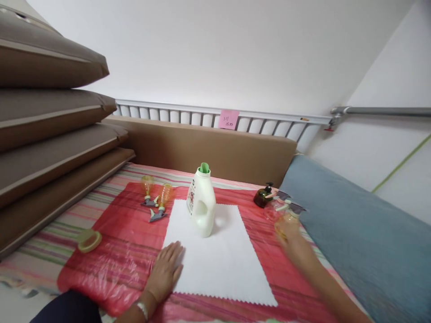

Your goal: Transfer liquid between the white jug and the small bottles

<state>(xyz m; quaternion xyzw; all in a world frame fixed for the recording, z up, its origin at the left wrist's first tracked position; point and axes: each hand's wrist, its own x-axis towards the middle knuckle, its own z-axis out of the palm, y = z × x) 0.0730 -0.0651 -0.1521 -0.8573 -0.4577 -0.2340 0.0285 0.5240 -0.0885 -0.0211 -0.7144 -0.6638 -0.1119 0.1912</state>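
From my head view, the white jug stands upright in front of me on a white cloth, which lies over a red plastic sheet. My hands are apart. My left hand is nearer to me than the jug and left of it, palm down and flat at the edge of the white cloth, holding nothing.

My right hand is well to the right of the jug, at an amber spray bottle. It is blurred, and I cannot tell whether my fingers have closed round it. Just beyond it, also to the right of the jug, are a clear spray bottle and a dark pump bottle. Left of the jug lies a pair of yellow spray bottles.

I judge the amber spray bottle to be thin plastic: light, stiff enough to stand, but giving a little if I squeeze its sides, and slick if wet. It should not break easily. The best hold would be round the body, just under the neck, with my fingers clear of the trigger.
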